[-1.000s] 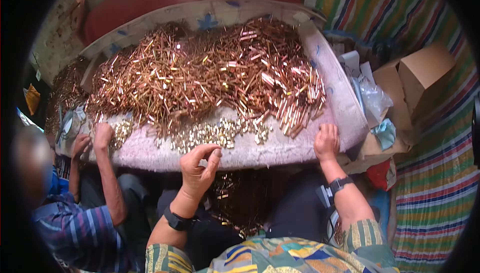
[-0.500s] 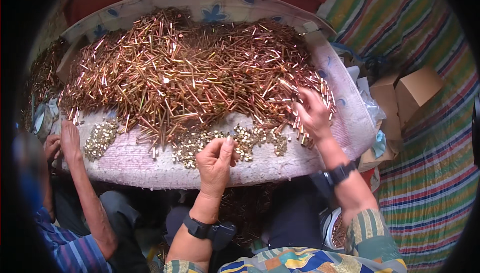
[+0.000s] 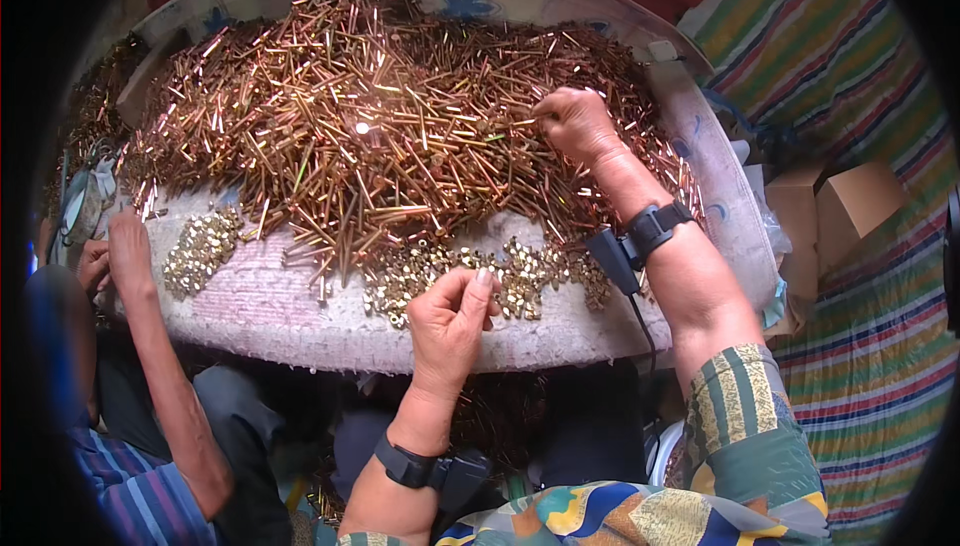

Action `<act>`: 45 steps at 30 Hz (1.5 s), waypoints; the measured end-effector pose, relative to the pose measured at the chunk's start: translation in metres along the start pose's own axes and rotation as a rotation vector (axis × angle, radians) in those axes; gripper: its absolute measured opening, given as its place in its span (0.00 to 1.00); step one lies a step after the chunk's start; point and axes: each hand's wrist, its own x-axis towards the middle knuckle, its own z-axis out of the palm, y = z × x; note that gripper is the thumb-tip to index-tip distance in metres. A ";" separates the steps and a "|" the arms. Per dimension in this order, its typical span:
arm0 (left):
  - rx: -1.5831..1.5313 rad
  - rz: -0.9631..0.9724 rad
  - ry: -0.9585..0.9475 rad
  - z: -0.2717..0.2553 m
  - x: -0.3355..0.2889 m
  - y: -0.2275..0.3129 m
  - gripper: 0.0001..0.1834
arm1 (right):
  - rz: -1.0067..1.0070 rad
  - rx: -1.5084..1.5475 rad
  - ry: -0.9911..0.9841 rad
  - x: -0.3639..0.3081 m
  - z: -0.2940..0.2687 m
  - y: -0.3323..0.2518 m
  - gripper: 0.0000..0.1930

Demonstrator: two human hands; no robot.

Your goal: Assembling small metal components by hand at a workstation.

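A wide heap of long copper-coloured bolts (image 3: 400,136) covers the padded table (image 3: 270,291). My right hand (image 3: 580,126) is over the heap's right part, its fingers curled together at the bolts; what they grip is hidden. Along the near edge lies a strip of small gold-coloured metal nuts (image 3: 525,271). Just in front of it my left hand (image 3: 448,326) is closed, thumb pressed over the bent fingers. Whatever that hand holds cannot be made out.
A co-worker's hands (image 3: 128,251) are at the table's left end, beside a smaller pile of gold nuts (image 3: 203,251). Open cardboard boxes (image 3: 855,206) stand right of the table, before a striped sheet (image 3: 850,346). A cable (image 3: 645,321) hangs from my right wrist's device.
My right hand has moved farther out and to the left over the bolts, its fingers now closed. My left hand stays closed near the nuts. The whole view has shifted slightly.
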 end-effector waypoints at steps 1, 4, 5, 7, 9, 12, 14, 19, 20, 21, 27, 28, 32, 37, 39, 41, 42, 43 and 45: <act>0.029 0.007 -0.007 0.000 0.000 0.000 0.13 | 0.021 0.092 0.062 -0.003 -0.006 0.001 0.07; -0.007 0.020 -0.011 0.003 -0.001 -0.003 0.12 | 0.149 0.323 0.128 -0.013 -0.031 0.008 0.08; -0.011 0.027 -0.031 0.004 -0.001 -0.004 0.12 | 0.262 0.443 0.116 -0.017 -0.040 0.010 0.09; -0.051 0.010 -0.051 0.006 -0.003 -0.006 0.10 | 0.324 0.667 0.185 -0.026 -0.054 0.013 0.09; -0.120 -0.024 -0.074 0.009 -0.001 -0.012 0.10 | 0.402 0.763 0.190 -0.031 -0.069 0.017 0.09; -0.099 -0.038 -0.111 0.013 -0.002 -0.011 0.09 | 0.449 0.804 0.149 -0.046 -0.085 0.018 0.08; -0.095 -0.031 -0.132 0.017 -0.001 -0.012 0.09 | 0.486 0.855 0.121 -0.055 -0.094 0.018 0.08; -0.138 -0.010 -0.132 0.026 0.000 -0.016 0.10 | 0.458 0.913 0.068 -0.067 -0.105 0.020 0.08; -0.142 0.001 -0.126 0.027 0.001 -0.016 0.10 | 0.438 0.933 -0.006 -0.070 -0.107 0.018 0.08; -0.145 0.011 -0.117 0.026 0.001 -0.017 0.11 | 0.417 0.953 -0.083 -0.071 -0.108 0.010 0.08; -0.233 0.029 -0.162 0.039 0.005 -0.008 0.30 | 0.179 0.850 -0.433 -0.082 -0.107 -0.054 0.05; -0.343 -0.058 -0.228 0.040 0.004 -0.006 0.31 | 0.136 0.822 -0.479 -0.084 -0.100 -0.068 0.05; -0.676 -0.234 -0.308 0.032 0.013 -0.013 0.34 | -0.099 0.632 -0.421 -0.085 -0.068 -0.096 0.07; -1.265 -0.301 -0.275 0.025 0.018 -0.015 0.35 | -0.486 0.179 -0.062 -0.102 -0.048 -0.119 0.08; -1.286 -0.317 -0.153 0.022 0.015 -0.007 0.32 | -0.536 0.165 -0.037 -0.118 -0.038 -0.138 0.10; -1.215 -0.320 -0.019 0.023 0.016 -0.005 0.27 | -0.579 0.109 -0.051 -0.133 -0.031 -0.143 0.11; -1.212 -0.339 0.025 0.021 0.018 -0.009 0.26 | -0.607 0.086 -0.081 -0.136 -0.032 -0.146 0.13; -1.211 -0.333 0.032 0.020 0.018 -0.012 0.26 | -0.613 0.091 -0.081 -0.137 -0.031 -0.149 0.13; -1.146 -0.382 0.032 0.021 0.018 -0.017 0.27 | -0.707 -0.115 -0.192 -0.138 -0.031 -0.151 0.14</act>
